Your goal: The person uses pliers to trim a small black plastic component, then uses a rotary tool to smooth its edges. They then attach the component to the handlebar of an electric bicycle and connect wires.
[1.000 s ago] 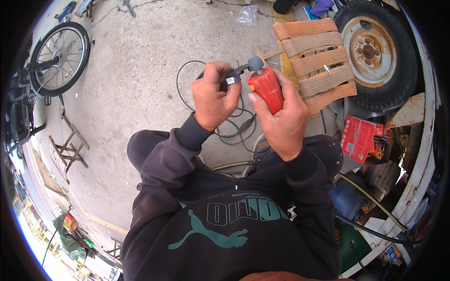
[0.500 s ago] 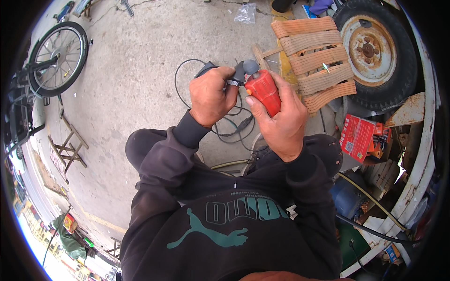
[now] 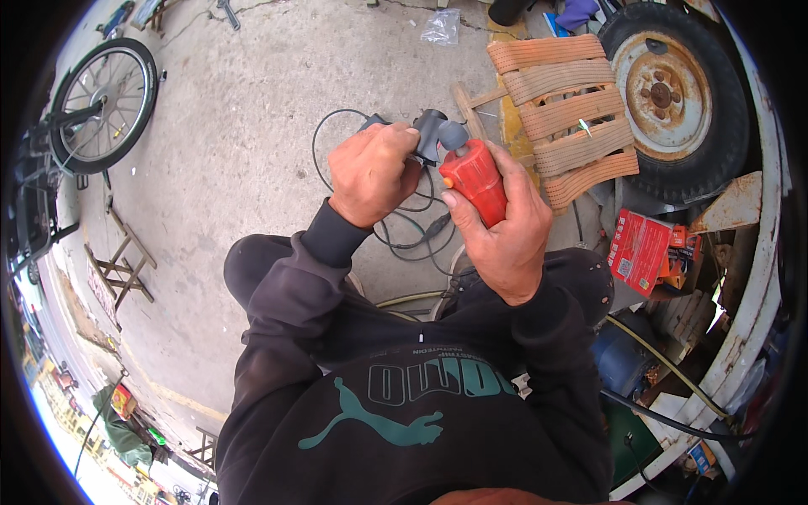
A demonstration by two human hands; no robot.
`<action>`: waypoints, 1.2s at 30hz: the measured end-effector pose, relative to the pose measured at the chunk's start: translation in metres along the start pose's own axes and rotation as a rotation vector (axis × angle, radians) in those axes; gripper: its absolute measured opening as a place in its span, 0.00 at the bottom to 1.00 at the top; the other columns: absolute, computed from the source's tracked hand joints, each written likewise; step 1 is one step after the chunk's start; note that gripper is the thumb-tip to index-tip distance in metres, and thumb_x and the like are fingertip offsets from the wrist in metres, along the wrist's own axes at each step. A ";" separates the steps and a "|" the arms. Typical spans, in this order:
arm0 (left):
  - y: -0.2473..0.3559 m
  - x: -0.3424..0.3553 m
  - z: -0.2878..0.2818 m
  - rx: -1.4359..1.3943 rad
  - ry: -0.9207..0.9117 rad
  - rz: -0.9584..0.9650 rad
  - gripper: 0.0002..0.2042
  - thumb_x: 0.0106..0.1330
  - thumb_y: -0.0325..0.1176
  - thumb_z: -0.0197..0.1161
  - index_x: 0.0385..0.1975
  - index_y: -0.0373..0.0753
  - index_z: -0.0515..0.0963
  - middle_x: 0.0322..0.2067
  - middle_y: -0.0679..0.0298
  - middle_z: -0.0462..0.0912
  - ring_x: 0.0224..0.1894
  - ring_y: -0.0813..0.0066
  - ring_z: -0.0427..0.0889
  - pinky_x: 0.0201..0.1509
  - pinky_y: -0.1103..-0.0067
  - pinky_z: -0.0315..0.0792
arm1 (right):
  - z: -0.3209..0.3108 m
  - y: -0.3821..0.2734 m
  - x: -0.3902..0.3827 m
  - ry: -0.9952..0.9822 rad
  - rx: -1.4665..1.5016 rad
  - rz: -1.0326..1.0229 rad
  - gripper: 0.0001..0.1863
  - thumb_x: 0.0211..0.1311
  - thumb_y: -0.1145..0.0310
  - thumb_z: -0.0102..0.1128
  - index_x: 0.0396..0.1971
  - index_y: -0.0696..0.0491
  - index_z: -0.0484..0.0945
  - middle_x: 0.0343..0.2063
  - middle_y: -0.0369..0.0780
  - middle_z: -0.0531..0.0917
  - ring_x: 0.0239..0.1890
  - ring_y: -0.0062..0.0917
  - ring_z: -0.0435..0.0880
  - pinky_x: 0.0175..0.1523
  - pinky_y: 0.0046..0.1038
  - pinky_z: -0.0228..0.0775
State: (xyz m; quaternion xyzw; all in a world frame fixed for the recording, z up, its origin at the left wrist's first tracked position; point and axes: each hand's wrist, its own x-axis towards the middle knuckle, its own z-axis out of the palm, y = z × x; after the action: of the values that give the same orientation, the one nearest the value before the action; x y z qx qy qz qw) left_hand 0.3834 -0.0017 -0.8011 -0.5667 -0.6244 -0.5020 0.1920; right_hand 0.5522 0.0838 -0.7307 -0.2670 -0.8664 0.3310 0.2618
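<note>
In my right hand is a small red hand-held grinder with a yellow-orange button. My fingers wrap its body, thumb along the near side. A grey rounded grinding head sits on its far end. My left hand is closed on a dark grey, rubbery-looking piece whose ends stick out past the fingers. The grinding head is right beside this piece; I cannot tell whether they touch. Below the hands, a dark cable with an in-line connector lies looped on the ground.
A wooden-framed seat with woven straps stands at the right, against a rusty-rimmed tyre. A red box and clutter line the right side. A bicycle wheel and folding stool are left. A clear plastic bag lies ahead.
My left hand has shifted slightly left and nearer, and more of the dark piece shows beyond the fingers. The grinder has moved slightly nearer to me.
</note>
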 end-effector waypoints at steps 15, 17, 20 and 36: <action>0.002 -0.002 0.002 -0.021 0.027 -0.063 0.21 0.38 0.18 0.67 0.36 0.36 0.75 0.26 0.60 0.82 0.22 0.63 0.80 0.24 0.74 0.73 | 0.004 0.005 0.003 0.039 -0.013 -0.011 0.33 0.49 0.66 0.77 0.55 0.59 0.72 0.41 0.49 0.82 0.41 0.46 0.84 0.44 0.38 0.76; 0.006 -0.002 0.006 -0.033 0.061 -0.129 0.20 0.40 0.18 0.67 0.36 0.36 0.75 0.24 0.60 0.81 0.21 0.64 0.80 0.23 0.74 0.73 | 0.006 0.000 0.002 0.003 0.015 -0.035 0.33 0.49 0.66 0.77 0.54 0.59 0.72 0.42 0.49 0.82 0.41 0.46 0.84 0.44 0.38 0.76; 0.013 -0.004 0.003 -0.032 0.041 -0.243 0.17 0.43 0.18 0.67 0.36 0.36 0.75 0.21 0.60 0.79 0.19 0.66 0.79 0.22 0.75 0.72 | 0.004 0.002 0.004 0.010 0.010 0.005 0.33 0.50 0.65 0.77 0.55 0.59 0.72 0.42 0.49 0.82 0.41 0.45 0.84 0.44 0.37 0.76; 0.023 -0.005 0.011 -0.244 0.094 -0.547 0.13 0.52 0.19 0.67 0.35 0.35 0.73 0.18 0.62 0.77 0.16 0.76 0.77 0.21 0.80 0.69 | 0.007 0.001 0.005 0.044 0.018 -0.002 0.31 0.51 0.65 0.76 0.54 0.58 0.73 0.41 0.50 0.83 0.40 0.45 0.85 0.42 0.37 0.76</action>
State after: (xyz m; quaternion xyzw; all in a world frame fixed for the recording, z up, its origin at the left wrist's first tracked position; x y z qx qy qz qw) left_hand 0.4097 0.0019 -0.8003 -0.3725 -0.6794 -0.6321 0.0088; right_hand 0.5445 0.0845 -0.7340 -0.2708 -0.8577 0.3326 0.2837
